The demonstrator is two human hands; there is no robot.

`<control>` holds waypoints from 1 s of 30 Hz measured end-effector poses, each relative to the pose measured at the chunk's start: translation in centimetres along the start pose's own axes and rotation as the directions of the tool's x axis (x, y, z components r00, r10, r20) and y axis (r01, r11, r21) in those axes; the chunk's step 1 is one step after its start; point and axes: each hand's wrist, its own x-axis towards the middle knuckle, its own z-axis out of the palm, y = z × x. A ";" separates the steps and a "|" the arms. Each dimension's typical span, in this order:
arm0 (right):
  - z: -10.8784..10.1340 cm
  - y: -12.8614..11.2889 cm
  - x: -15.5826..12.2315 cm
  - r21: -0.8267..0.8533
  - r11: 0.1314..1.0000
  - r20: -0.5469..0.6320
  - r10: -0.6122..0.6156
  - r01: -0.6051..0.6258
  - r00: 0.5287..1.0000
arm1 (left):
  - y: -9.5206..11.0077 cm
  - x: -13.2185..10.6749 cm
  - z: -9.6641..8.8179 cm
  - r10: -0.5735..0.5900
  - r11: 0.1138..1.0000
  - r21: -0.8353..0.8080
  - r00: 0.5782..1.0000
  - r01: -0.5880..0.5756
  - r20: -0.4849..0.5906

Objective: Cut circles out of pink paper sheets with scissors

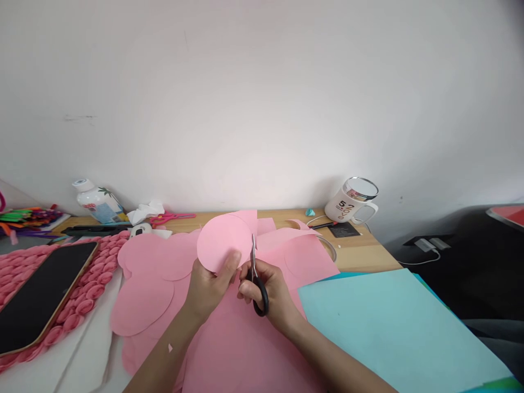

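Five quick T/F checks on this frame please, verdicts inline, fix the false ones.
1. The right hand holds scissors with black handles. True.
2. The left hand holds nothing. False: it grips pink paper with a rounded edge.
3. The phone lies on the chunky pink mat. True.
4. In the picture, the mug stands left of the bottle. False: the mug is on the right, the bottle on the left.
5. The light-blue sheet lies at the far left of the picture. False: it lies on the right.
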 end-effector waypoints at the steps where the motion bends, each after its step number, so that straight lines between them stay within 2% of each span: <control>1: 0.1 0.0 0.0 0.004 1.000 0.000 0.002 -0.002 1.000 | 0.2 -0.1 0.1 0.008 1.000 0.000 1.000 -0.008 0.013; 3: 0.2 -0.1 0.0 0.010 1.000 0.008 0.003 -0.003 1.000 | 0.6 -0.3 0.4 -0.002 1.000 0.001 1.000 0.002 0.017; 7: 0.3 -0.2 0.1 0.039 0.999 0.022 -0.018 0.017 1.000 | 1.4 -0.6 0.8 -0.067 0.998 -0.012 0.995 0.067 -0.078; 14: -0.2 0.1 0.2 0.037 0.999 -0.018 -0.019 0.020 1.000 | 1.9 -0.8 0.8 -0.115 0.993 -0.020 0.993 0.115 -0.011; 21: -0.1 0.3 0.2 0.049 0.998 0.010 -0.046 0.045 0.999 | 1.9 -0.6 0.7 -0.102 0.993 -0.067 0.995 0.102 0.004; 30: -0.1 0.0 0.2 0.039 0.998 0.029 -0.047 0.046 0.998 | 1.5 -0.4 0.4 -0.062 0.997 -0.052 0.997 0.064 0.046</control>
